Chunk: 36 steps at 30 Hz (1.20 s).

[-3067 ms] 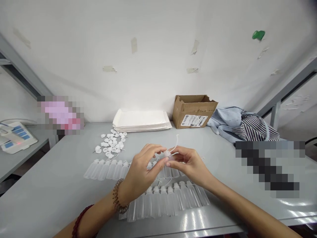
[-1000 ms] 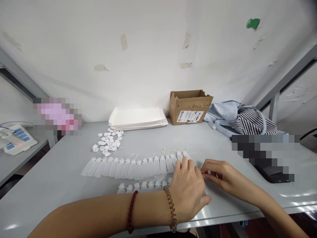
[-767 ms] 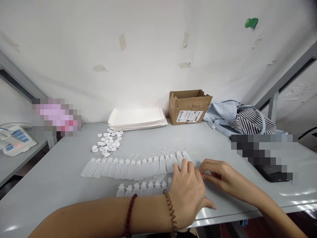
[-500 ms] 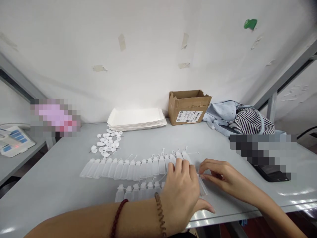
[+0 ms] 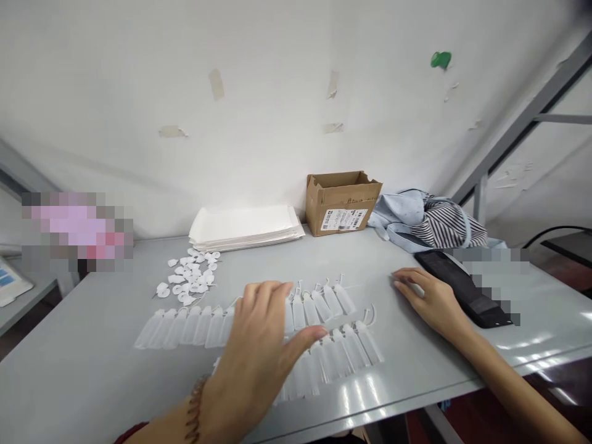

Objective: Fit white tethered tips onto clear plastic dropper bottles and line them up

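Small translucent plastic bottle-shaped pieces with thin loops at their necks lie side by side in two rows, an upper row [image 5: 173, 330] and a lower row [image 5: 345, 351]. Over the middle of both rows is my left hand [image 5: 256, 345], its thumb spread away from the fingers; it hides several pieces. Whether its fingertips touch any cannot be seen. My right hand [image 5: 430, 299] is to the right of the rows, fingers loosely bent, thumb slightly apart, nothing visible in it. Beyond the upper row lies a pile of small white plastic pieces [image 5: 189, 274].
At the back against the wall are a stack of white sheets [image 5: 245, 225] and an open cardboard box [image 5: 340, 206]. A striped and light-blue cloth bag [image 5: 444, 222] lies right of it, with a black flat object [image 5: 451, 283] in front. The table's front edge runs close by.
My left hand has moved left, uncovering the right end of the lower row. My right hand has let go of the end piece and drawn away to the right. The view has shifted slightly.
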Each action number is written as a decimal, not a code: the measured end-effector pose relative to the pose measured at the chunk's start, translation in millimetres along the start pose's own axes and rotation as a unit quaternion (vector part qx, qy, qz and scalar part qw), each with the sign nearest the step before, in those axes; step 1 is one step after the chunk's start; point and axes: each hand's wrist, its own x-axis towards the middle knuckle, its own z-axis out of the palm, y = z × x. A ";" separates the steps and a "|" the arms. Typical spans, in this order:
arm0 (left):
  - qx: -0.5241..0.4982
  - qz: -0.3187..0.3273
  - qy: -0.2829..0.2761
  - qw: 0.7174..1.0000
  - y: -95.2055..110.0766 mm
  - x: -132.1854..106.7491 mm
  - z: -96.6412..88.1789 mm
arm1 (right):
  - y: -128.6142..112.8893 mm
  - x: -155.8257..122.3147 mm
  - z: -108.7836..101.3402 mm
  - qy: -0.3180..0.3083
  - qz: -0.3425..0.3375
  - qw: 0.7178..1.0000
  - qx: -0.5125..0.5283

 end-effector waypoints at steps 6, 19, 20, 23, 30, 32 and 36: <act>-0.044 -0.070 0.043 0.996 -21.5 0.1 -13.1 | 46.8 -3.3 -7.5 -0.007 0.036 0.998 -0.042; -0.042 -0.155 0.094 0.982 -44.1 -0.6 -28.2 | 75.8 2.7 -50.1 -0.082 0.085 0.982 0.146; -0.036 -0.156 0.090 0.983 -46.5 -0.2 -28.1 | 75.8 4.0 -54.3 -0.089 0.091 0.978 0.164; -0.027 -0.162 0.090 0.982 -50.4 1.1 -29.2 | 80.0 8.0 -63.4 -0.093 0.107 0.972 0.190; -0.021 -0.174 0.098 0.980 -49.7 3.9 -33.7 | 107.7 14.2 -66.2 -0.008 0.172 0.936 0.307; -0.022 -0.176 0.100 0.979 -50.3 4.6 -34.2 | 114.3 16.1 -69.4 0.007 0.182 0.931 0.316; -0.025 -0.178 0.105 0.978 -49.7 5.0 -34.6 | 119.7 21.4 -82.6 0.023 0.198 0.932 0.303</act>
